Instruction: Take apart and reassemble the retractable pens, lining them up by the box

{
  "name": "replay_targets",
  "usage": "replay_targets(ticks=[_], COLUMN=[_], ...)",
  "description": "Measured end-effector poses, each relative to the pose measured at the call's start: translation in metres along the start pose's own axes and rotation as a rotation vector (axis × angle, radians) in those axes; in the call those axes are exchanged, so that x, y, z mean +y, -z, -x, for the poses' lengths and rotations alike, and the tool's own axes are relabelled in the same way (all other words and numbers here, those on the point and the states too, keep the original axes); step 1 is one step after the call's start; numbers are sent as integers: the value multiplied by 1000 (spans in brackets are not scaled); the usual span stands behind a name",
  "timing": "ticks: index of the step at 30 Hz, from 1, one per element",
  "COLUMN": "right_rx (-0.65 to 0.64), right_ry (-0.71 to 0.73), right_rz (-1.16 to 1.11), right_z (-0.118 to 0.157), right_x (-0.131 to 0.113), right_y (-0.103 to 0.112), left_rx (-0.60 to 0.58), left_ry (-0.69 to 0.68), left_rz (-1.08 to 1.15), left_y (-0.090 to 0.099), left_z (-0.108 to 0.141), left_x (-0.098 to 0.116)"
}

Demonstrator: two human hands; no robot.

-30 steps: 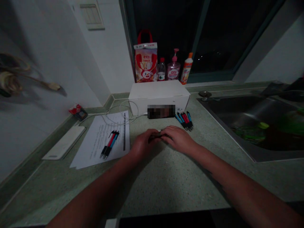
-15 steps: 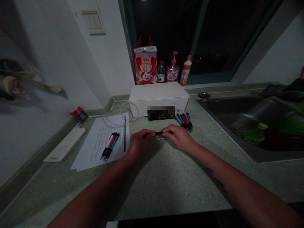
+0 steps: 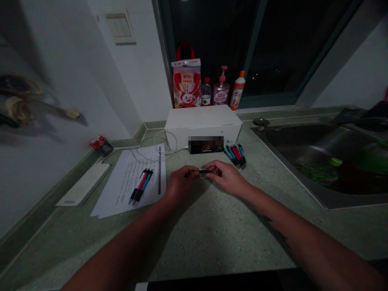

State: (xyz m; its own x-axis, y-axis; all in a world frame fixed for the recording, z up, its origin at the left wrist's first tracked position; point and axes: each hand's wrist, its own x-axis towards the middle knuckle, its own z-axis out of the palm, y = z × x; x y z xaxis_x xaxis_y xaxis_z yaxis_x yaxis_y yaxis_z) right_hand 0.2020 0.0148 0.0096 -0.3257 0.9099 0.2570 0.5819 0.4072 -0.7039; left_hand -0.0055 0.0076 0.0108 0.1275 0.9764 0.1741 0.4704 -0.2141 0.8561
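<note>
A small dark pen part (image 3: 205,171) spans the gap between my two hands, low over the counter. My left hand (image 3: 181,182) pinches its left end and my right hand (image 3: 226,176) pinches its right end. The fingers partly hide it. Several blue, red and black pens (image 3: 235,155) lie beyond my right hand, beside a phone (image 3: 206,147) leaning on a white box. To the left, more pens (image 3: 142,186) rest on printed sheets (image 3: 123,182).
The white box (image 3: 203,118) stands at the back, with a bag (image 3: 187,85) and bottles (image 3: 221,92) behind it. A sink (image 3: 318,161) is on the right. A white cable (image 3: 145,155) crosses the sheets; a white slab (image 3: 85,184) lies left.
My hands have come slightly closer together around the dark piece, and my right fingers have shifted a little left. The pens on both sides stay where they were.
</note>
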Motion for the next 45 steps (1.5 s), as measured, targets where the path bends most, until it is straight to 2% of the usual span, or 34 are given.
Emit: replay_targets(ticks=[4, 8, 13, 17, 21, 25, 29, 34, 39, 45], right_rx=[-51, -10, -47, -13, -68, -34, -61, 25, -124, -272], right_ry=[-5, -12, 3, -13, 13, 25, 68, 68, 75, 91], right_rz=[5, -27, -32, -32, -14, -18, 5, 74, 172, 231], right_z=[1, 2, 1, 1, 1, 1, 1, 1, 3, 7], right_x=[-2, -2, -3, -3, -1, 0, -1, 0, 0, -2], right_y=[-1, -2, -2, -2, -4, -6, -5, 0, -2, -8], left_rx=[-7, -19, -19, -25, -44, -36, -63, -27, 9, -21], left_ry=[-33, -62, -88, -99, -117, -142, -150, -100, -79, -105], left_rz=[-5, -25, -43, -63, -70, -84, -75, -103, -326, -514], left_y=[-1, -3, -4, -3, -4, -4, -5, -3, 6, 10], left_z=[1, 2, 2, 2, 1, 2, 3, 1, -7, -6], left_x=[-2, -5, -7, -7, -9, -10, -9, -8, -10, -12])
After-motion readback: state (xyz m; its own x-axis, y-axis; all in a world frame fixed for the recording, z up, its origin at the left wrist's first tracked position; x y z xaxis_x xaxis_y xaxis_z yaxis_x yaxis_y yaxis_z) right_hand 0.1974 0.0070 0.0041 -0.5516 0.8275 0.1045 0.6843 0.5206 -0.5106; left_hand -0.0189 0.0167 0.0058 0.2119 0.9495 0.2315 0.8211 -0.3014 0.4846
